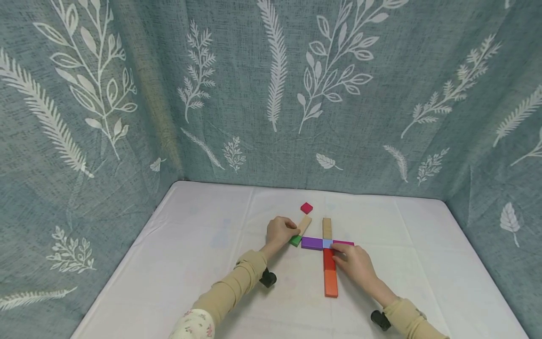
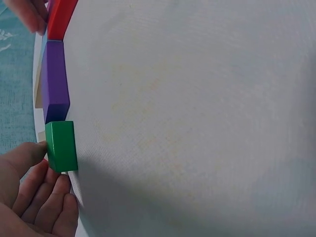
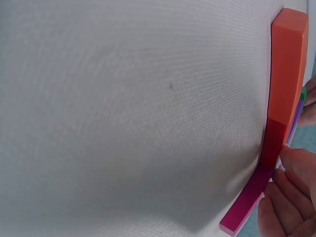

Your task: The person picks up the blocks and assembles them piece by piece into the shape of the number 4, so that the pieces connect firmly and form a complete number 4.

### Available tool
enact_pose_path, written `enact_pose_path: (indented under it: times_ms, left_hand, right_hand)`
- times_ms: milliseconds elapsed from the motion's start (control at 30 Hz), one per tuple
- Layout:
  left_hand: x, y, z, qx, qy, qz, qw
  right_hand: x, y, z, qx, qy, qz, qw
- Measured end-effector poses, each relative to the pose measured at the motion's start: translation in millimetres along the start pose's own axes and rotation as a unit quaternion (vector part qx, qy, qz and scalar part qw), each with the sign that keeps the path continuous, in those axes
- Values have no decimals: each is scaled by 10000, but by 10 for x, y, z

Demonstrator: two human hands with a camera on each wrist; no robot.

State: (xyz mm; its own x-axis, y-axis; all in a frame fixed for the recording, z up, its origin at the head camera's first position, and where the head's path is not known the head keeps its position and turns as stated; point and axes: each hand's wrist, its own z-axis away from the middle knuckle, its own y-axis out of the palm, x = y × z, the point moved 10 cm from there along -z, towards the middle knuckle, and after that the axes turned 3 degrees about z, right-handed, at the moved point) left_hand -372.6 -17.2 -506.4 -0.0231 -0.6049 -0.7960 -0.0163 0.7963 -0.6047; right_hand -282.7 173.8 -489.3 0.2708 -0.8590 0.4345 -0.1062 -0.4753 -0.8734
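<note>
A cross of flat coloured blocks lies on the white table, with a light blue square (image 1: 327, 243) at its middle. Purple (image 1: 312, 243) and magenta (image 1: 344, 243) blocks form its sides, a plain wooden block (image 1: 327, 228) its top. Below are a red block (image 1: 329, 259) and an orange block (image 1: 331, 283). My left hand (image 1: 280, 232) pinches a slanted plain wooden block (image 1: 305, 224), which meets a green block (image 2: 61, 146) at the purple block's left end. My right hand (image 1: 357, 264) touches the cross near its middle, thumb by the red block, fingertips near the magenta one.
Beyond the slanted wooden block lies a small red diamond-shaped block (image 1: 306, 208). A dark wrist camera (image 1: 267, 278) hangs beneath the left sleeve, another (image 1: 380, 320) near the right. A blue-green leaf-patterned curtain (image 1: 254, 94) stands behind the table (image 1: 203, 207).
</note>
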Motion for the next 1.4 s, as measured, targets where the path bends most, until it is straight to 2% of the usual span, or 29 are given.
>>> enact_pose_path:
  times_ms: [233,400,667,833,933,1200,1400]
  left_hand:
    - [9,11,-3,21,56,43,10000]
    - [16,-5,-17,-84,190,198,9996]
    - [-38,-58,-109,-125,270,414,9987]
    - [-102,-104,-187,-88,501,419,9978]
    - [-144,-150,-236,-107,754,422,9962]
    - [-170,-237,-442,-89,1139,115,9934]
    - [-254,-282,-565,36,1385,-82,9903]
  right_hand:
    - [7,-5,7,23,-21,31,10000]
    - [8,-3,8,29,-11,24,10000]
    - [3,-8,0,-26,-35,65,10000]
    - [-3,-7,2,-10,-47,84,10000]
    - [-8,-1,2,28,-35,61,10000]
    - [-19,-9,-9,16,0,21,10000]
    - [-28,-1,-3,12,6,-8,10000]
